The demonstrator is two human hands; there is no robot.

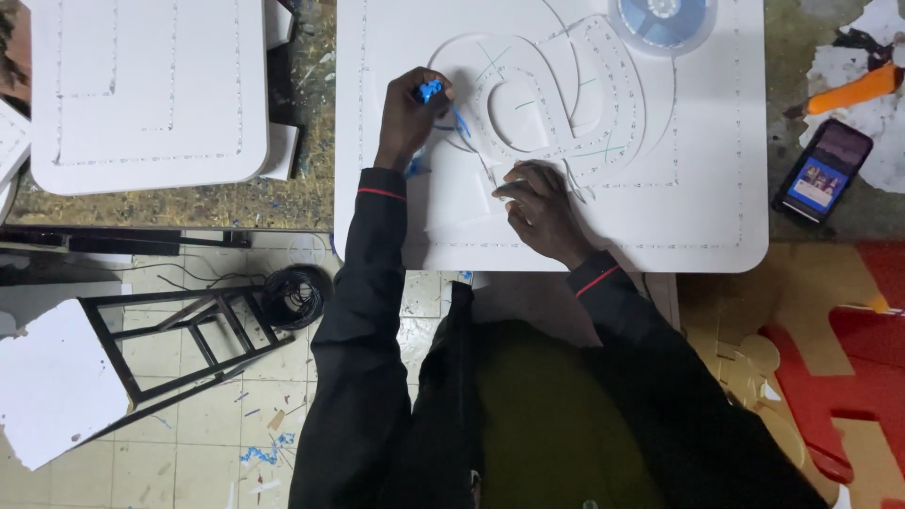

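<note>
White foam board (716, 188) w/ rounded corners lies flat on the paint-flecked workbench (311, 179), long axis running left-right across the view, near edge at the person's waist. Dotted line follows its border. On the board's upper middle sits a raised white cut-out shape (542, 104), curved like a looped letter, also edged w/ dots; faint blue-green lines cross it.

Left hand (410, 113) is over the board's left part, just beside the cut-out's left curve, fingers clenched round a small blue tool (431, 90); blue strip (460, 121) trails from it down-right toward the cut-out. Can't tell exactly what the tool is.

Right hand (537, 203) rests on the board below the cut-out, fingers curled, tips pressing the white surface; grips nothing that I can make out.

Clear spool w/ blue tape (663, 19) sits at the board's top edge, right of the cut-out. Off the board's right side: phone (823, 170) w/ lit screen, and above it an orange-handled tool (853, 91). Left of the board, apart from it, a second white board (151, 85). Below that on the tiled floor: black metal frame (189, 330) and coil of black wire (297, 294).
</note>
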